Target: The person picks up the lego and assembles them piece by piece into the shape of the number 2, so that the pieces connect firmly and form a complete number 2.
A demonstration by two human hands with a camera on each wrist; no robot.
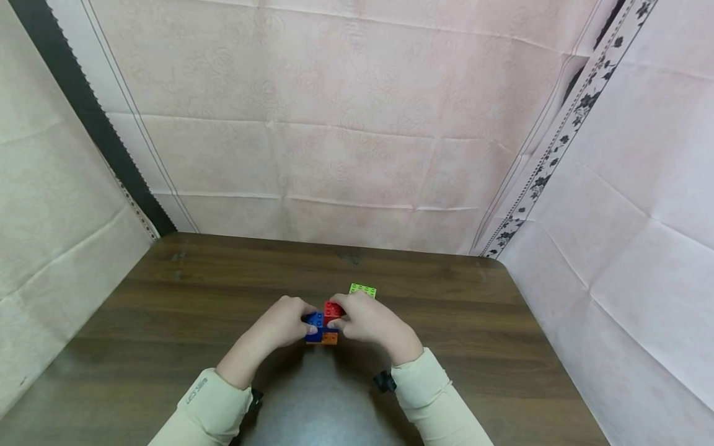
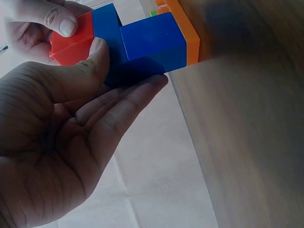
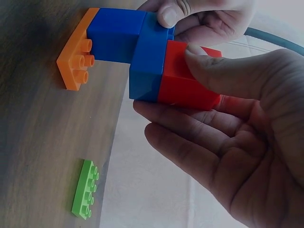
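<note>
An orange plate (image 3: 71, 66) with studs lies on the table at the bottom of a small stack. On one end of it stands a blue brick (image 3: 114, 35), topped by a second, flatter blue brick (image 3: 148, 69) that juts out sideways. A red brick (image 3: 183, 90) sits over the jutting end. My left hand (image 1: 287, 322) holds the blue bricks between thumb and fingers, its thumb against the upper one in the left wrist view. From the other side my right hand (image 1: 367, 319) pinches the red brick, with fingertips reaching under the upper blue brick.
A lime green studded plate (image 1: 363, 289) lies on the wooden table (image 1: 223, 291) just beyond my right hand. Pale patterned cloth (image 1: 346, 124) hangs behind the table's far edge and along both sides.
</note>
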